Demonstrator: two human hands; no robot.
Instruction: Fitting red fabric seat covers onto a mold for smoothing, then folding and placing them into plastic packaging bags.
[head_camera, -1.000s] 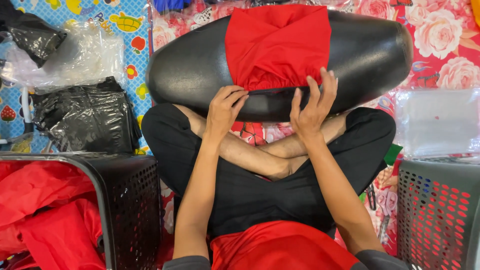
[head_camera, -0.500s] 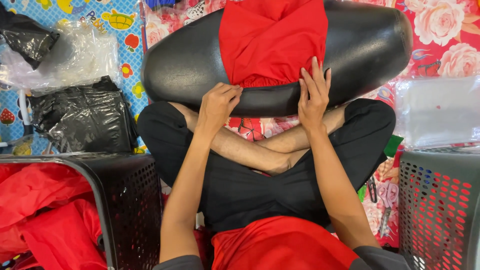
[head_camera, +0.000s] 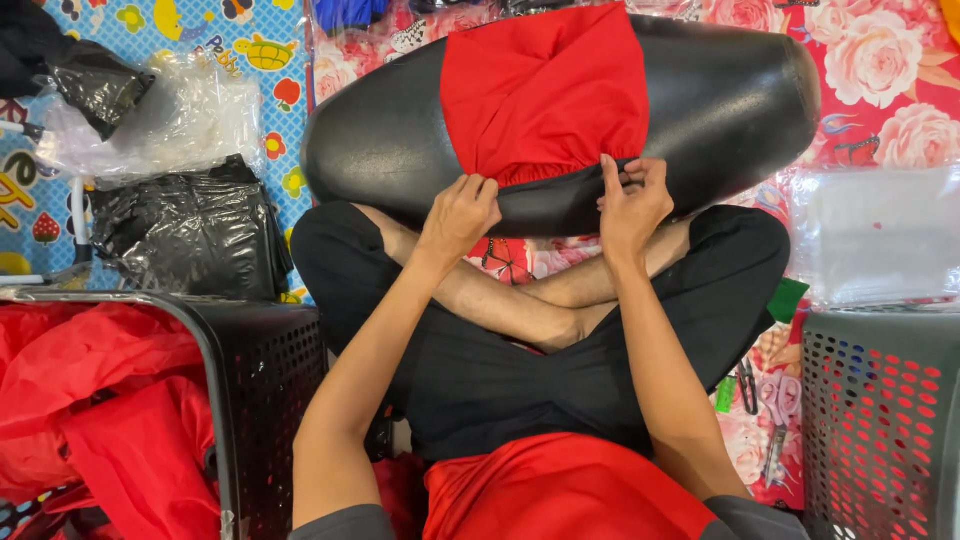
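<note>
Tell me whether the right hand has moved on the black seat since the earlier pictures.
Yes. The right hand, earlier spread open against the black seat's near side, has curled and now pinches the gathered lower edge of the red cover, slightly higher on the seat.

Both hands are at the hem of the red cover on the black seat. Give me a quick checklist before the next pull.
1. Left hand grips the hem of the red cover: ok.
2. Right hand pinches the hem at the other corner: ok.
3. Cover sits centred across the black seat: ok.
4. Far edge of the cover seated over the seat: cannot tell, out of frame.
5. Seat steady against the crossed legs: cannot tell.
</note>
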